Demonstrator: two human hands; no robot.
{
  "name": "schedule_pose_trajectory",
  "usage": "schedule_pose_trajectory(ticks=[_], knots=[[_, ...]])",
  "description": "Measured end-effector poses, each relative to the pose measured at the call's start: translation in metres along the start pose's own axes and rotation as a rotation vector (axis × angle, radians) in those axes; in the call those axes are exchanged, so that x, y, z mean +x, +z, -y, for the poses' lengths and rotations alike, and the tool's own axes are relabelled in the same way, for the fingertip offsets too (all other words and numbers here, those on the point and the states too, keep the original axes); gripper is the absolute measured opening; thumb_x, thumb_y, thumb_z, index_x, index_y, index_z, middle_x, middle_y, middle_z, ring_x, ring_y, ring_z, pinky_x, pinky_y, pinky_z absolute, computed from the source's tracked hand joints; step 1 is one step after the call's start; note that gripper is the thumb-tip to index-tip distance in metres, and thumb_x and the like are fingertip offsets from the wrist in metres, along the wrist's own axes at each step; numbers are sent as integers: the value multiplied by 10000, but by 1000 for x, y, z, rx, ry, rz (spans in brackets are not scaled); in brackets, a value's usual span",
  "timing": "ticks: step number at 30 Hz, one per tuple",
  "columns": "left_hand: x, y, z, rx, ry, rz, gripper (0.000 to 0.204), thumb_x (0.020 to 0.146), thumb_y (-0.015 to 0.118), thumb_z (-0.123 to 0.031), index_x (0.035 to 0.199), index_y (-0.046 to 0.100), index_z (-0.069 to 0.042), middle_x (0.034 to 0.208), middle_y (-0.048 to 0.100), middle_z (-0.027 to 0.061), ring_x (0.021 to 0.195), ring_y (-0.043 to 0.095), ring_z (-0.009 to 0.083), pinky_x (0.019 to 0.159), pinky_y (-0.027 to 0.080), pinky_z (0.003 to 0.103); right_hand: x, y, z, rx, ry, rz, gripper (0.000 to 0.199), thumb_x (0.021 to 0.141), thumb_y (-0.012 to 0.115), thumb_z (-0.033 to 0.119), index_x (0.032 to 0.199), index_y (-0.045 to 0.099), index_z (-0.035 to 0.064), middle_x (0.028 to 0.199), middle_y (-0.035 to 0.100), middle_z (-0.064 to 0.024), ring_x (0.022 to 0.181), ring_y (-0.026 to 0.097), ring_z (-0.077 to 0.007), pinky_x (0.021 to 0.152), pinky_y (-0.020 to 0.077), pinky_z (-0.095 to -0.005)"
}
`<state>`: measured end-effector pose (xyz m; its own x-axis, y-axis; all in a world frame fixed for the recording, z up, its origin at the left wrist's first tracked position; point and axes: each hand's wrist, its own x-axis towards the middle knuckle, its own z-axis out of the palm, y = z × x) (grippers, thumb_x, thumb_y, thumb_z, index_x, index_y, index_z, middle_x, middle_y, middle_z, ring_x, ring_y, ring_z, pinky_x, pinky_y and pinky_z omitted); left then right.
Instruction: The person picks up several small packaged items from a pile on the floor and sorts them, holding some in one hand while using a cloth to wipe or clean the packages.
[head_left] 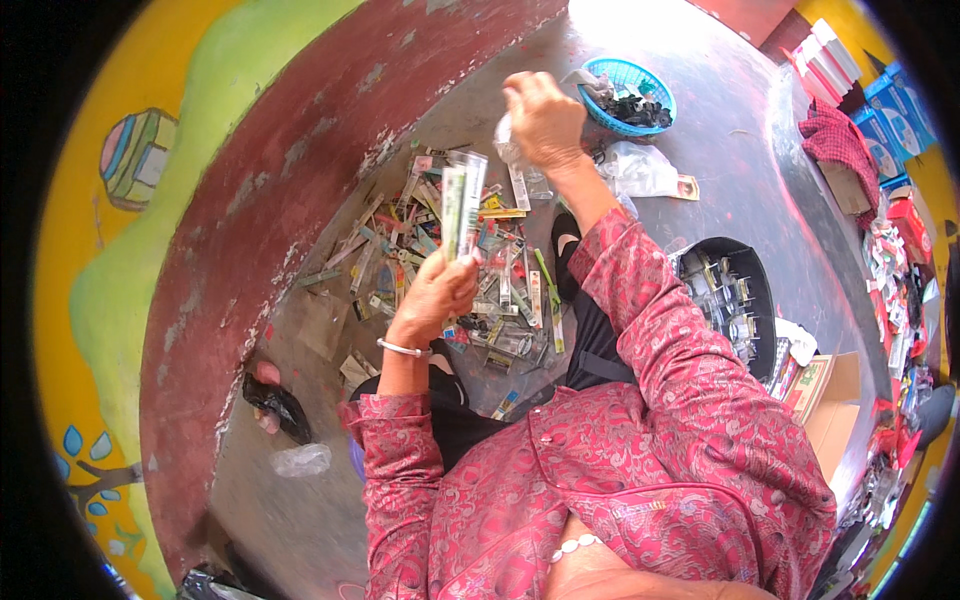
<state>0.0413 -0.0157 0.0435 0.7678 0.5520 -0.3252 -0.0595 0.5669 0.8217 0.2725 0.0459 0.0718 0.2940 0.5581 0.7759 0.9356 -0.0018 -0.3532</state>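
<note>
In my left hand (437, 295) is a small bunch of slim clear packages (463, 200) with white and green printing, gripped near their lower ends and standing up. My right hand (545, 122) is raised farther off, to the right of the bunch, with its fingers curled closed. A whitish, see-through piece (505, 142) shows beside its fingers, blurred; I cannot make out what it is. Between my feet and the wall lies a loose heap of slim packages and strips (400, 250) in white, green, yellow and red.
A blue plastic basket (672, 100) with dark items stands beyond my right hand. Near it lies a clear plastic bag (640, 168). At my right are a black tub (757, 290) of metal-looking pieces and an open cardboard box (838, 420). A black bag (280, 408) lies by the left wall.
</note>
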Motion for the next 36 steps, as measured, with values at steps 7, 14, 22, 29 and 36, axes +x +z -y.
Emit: schedule_pose_trajectory(ticks=[7, 14, 22, 29, 36], knots=[[5, -13, -4, -436, 63, 231, 117, 902, 459, -152, 959, 469, -50, 525, 322, -56, 374, 252, 25, 343, 224, 188, -25, -28, 61, 465, -423, 47, 132, 638, 556, 78, 744, 586, 151, 721, 581, -23, 567, 569, -166, 468, 474, -287], [-11, -9, -11, -370, 85, 199, 109, 902, 466, -160, 904, 452, -52, 517, 327, -53, 370, 270, 19, 336, 226, 186, 1, 8, -2, 103, -60, -95, 64, 776, 583, 150, 750, 608, 97, 666, 563, -35, 544, 573, -168, 465, 459, -276], [-2, -7, -8, -662, 117, 515, 164, 918, 435, -193, 923, 419, -29, 494, 346, -34, 331, 296, 31, 325, 277, 199, -32, 0, 24, 1664, 826, 1173, 324, 839, 580, 273, 967, 588, -25, 698, 594, -25, 565, 569, -89, 472, 448, -212], [-7, -1, -11, -209, 152, 117, 356, 898, 470, -308, 1056, 482, 11, 757, 569, 70, 617, 550, 149, 604, 469, 288, -24, -10, 46, 1392, 503, 1100, 206, 800, 612, 228, 810, 626, 23, 725, 613, -23, 639, 566, -89, 588, 462, -240], [4, -4, -9, 265, 278, -80, 390, 873, 504, -120, 1216, 365, 6, 968, 557, 44, 823, 571, 125, 710, 451, 255, -36, -6, 54, 1071, 582, 1084, 194, 795, 624, 214, 726, 623, 33, 654, 587, -12, 580, 522, -70, 532, 426, -241]])
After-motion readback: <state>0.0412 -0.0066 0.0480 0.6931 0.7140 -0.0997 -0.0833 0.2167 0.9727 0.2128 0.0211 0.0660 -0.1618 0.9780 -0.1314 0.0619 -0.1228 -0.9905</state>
